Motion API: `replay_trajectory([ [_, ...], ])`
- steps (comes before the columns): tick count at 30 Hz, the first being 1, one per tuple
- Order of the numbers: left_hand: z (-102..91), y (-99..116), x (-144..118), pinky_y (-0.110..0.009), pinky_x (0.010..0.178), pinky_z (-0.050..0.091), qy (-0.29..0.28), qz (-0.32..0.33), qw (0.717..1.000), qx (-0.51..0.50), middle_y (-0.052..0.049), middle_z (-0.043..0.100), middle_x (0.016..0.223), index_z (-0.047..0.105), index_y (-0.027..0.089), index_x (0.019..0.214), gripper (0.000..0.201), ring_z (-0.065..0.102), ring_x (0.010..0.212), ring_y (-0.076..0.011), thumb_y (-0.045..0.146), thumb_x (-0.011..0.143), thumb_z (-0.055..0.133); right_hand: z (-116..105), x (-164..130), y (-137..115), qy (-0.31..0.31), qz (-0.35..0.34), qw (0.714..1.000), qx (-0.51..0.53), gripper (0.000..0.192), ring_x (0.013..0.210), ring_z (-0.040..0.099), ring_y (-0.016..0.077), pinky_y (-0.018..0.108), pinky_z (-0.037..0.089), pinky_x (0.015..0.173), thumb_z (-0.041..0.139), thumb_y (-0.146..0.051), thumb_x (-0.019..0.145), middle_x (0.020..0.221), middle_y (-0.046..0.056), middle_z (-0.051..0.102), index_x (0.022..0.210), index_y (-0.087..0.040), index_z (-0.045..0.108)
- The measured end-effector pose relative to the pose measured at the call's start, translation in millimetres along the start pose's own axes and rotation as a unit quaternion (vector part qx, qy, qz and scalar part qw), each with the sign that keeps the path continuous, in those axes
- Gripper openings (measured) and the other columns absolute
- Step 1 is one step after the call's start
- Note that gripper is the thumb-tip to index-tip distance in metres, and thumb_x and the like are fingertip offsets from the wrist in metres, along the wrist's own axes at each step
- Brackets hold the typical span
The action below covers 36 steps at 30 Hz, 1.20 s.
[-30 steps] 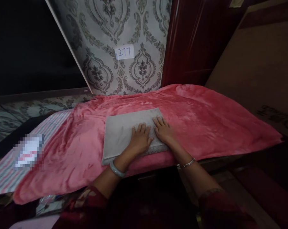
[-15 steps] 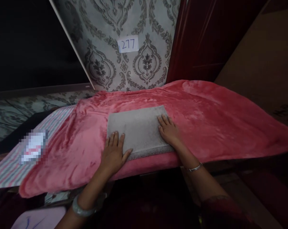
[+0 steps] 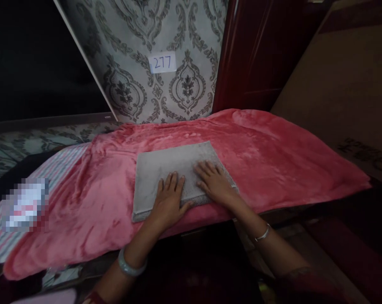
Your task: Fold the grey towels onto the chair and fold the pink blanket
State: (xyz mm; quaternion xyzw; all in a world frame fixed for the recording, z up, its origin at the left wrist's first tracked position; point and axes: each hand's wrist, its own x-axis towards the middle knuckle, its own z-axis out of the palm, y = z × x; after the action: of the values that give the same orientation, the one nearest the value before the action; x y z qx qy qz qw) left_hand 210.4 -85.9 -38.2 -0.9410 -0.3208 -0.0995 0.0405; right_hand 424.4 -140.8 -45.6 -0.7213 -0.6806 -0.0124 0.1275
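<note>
Grey folded cloth [image 3: 159,164] lies on the pink blanket [image 3: 273,169], near edge toward the person; left hand [image 3: 169,206] flat on it, fingers slightly spread; right hand [image 3: 216,183] likewise, near its right side; I see card "277" [image 3: 163,62] on the patterned wall [image 3: 187,90] behind.

Folded cloth [image 3: 165,162]: plain grey
Blanket [image 3: 273,156]: mottled pink to coral-red
Wall [image 3: 187,84], far: pale grey, dark damask motifs
Left cloth [image 3: 64,160]: pink, white and blue-grey stripes
Card [image 3: 162,62]: white, blue numerals
</note>
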Motion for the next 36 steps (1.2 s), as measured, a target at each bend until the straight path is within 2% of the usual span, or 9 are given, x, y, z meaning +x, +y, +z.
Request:
replay_trajectory([
  [3, 11.0, 2.5, -2.6, -0.064, 0.119, 0.027, 0.016, 0.006, 1.0, 0.002, -0.022, 0.033, 0.162, 0.04, 0.018, 0.154, 0.075, 0.029, 0.151, -0.0399, 0.058, 0.093, 0.055, 5.0, -18.3, -1.6, -0.021, -0.055, 0.998, -0.011, 0.053, 0.154, 0.02, 0.0289, 0.058, 0.022, 0.121, 0.037, -0.041, 0.105, 0.166, 0.0, 0.028, 0.158, -0.034, 0.036],
  [10, 9.8, -0.7, -10.6, -0.066, 0.117, 0.027, 0.038, 0.033, 0.999, -0.009, -0.017, 0.031, 0.164, 0.04, 0.03, 0.155, 0.076, 0.028, 0.151, -0.0427, 0.054, 0.088, 0.065, 15.8, -69.2, 4.8, 0.039, -0.067, 0.997, 0.018, 0.057, 0.154, 0.021, 0.0244, 0.054, 0.027, 0.122, 0.045, -0.034, 0.103, 0.165, 0.002, 0.03, 0.158, -0.032, 0.034],
  [14, 9.2, -0.2, -10.9, -0.069, 0.116, 0.028, 0.05, 0.046, 0.998, -0.018, -0.01, 0.033, 0.165, 0.041, 0.037, 0.153, 0.07, 0.027, 0.15, -0.044, 0.05, 0.089, 0.065, 3.5, -86.9, 4.2, 0.076, -0.067, 0.99, 0.096, 0.047, 0.146, 0.039, 0.025, 0.053, 0.036, 0.118, 0.044, -0.033, 0.103, 0.153, 0.008, 0.051, 0.149, -0.026, 0.051],
  [18, 10.0, -0.5, -10.7, -0.069, 0.114, 0.03, 0.06, 0.047, 0.997, -0.021, -0.01, 0.035, 0.164, 0.044, 0.037, 0.152, 0.067, 0.029, 0.15, -0.044, 0.05, 0.09, 0.064, -23.7, -59.9, 10.5, 0.123, -0.044, 0.977, 0.167, 0.042, 0.124, 0.062, 0.0242, 0.047, 0.048, 0.109, 0.036, -0.035, 0.106, 0.128, 0.009, 0.07, 0.133, -0.024, 0.066],
  [20, 9.6, -0.2, -10.9, -0.068, 0.115, 0.029, 0.064, 0.045, 0.997, -0.022, -0.01, 0.036, 0.163, 0.044, 0.037, 0.152, 0.066, 0.029, 0.15, -0.0431, 0.049, 0.089, 0.064, -29.4, -31.6, 15.2, 0.148, -0.02, 0.977, 0.154, 0.047, 0.131, 0.057, 0.0255, 0.047, 0.046, 0.112, 0.035, -0.037, 0.105, 0.137, 0.011, 0.064, 0.142, -0.02, 0.059],
  [22, 9.1, 0.5, -11.2, -0.068, 0.116, 0.029, 0.066, 0.044, 0.997, -0.022, -0.009, 0.035, 0.164, 0.045, 0.037, 0.152, 0.066, 0.03, 0.15, -0.0426, 0.05, 0.09, 0.064, -26.1, -3.3, 18.4, 0.143, 0.006, 0.983, 0.115, 0.055, 0.144, 0.043, 0.0286, 0.05, 0.038, 0.118, 0.039, -0.041, 0.103, 0.153, 0.013, 0.049, 0.152, -0.017, 0.047],
  [26, 10.2, 1.8, -11.8, -0.068, 0.116, 0.029, 0.071, 0.038, 0.997, -0.017, -0.012, 0.037, 0.162, 0.046, 0.034, 0.151, 0.067, 0.031, 0.149, -0.0422, 0.05, 0.089, 0.064, -6.6, 23.4, 18.0, 0.022, 0.003, 1.0, 0.022, 0.06, 0.153, 0.024, 0.033, 0.058, 0.027, 0.121, 0.046, -0.047, 0.101, 0.165, 0.009, 0.029, 0.157, -0.026, 0.038],
  [29, 12.0, 1.9, -11.9, -0.067, 0.116, 0.029, 0.071, 0.035, 0.997, -0.017, -0.014, 0.04, 0.16, 0.046, 0.031, 0.152, 0.069, 0.034, 0.148, -0.0417, 0.051, 0.089, 0.065, 3.0, 12.7, 15.3, -0.03, -0.029, 0.999, -0.011, 0.057, 0.154, 0.021, 0.0319, 0.059, 0.024, 0.121, 0.042, -0.048, 0.103, 0.167, 0.004, 0.025, 0.157, -0.032, 0.037],
  [36, 12.5, 1.1, -13.3, -0.068, 0.116, 0.028, 0.061, 0.039, 0.997, -0.022, -0.012, 0.038, 0.162, 0.046, 0.034, 0.152, 0.067, 0.032, 0.148, -0.042, 0.051, 0.09, 0.063, 6.3, -52.1, 6.3, 0.0, -0.047, 0.999, 0.012, 0.058, 0.154, 0.021, 0.0274, 0.057, 0.026, 0.122, 0.044, -0.047, 0.103, 0.165, 0.004, 0.03, 0.158, -0.03, 0.036],
])
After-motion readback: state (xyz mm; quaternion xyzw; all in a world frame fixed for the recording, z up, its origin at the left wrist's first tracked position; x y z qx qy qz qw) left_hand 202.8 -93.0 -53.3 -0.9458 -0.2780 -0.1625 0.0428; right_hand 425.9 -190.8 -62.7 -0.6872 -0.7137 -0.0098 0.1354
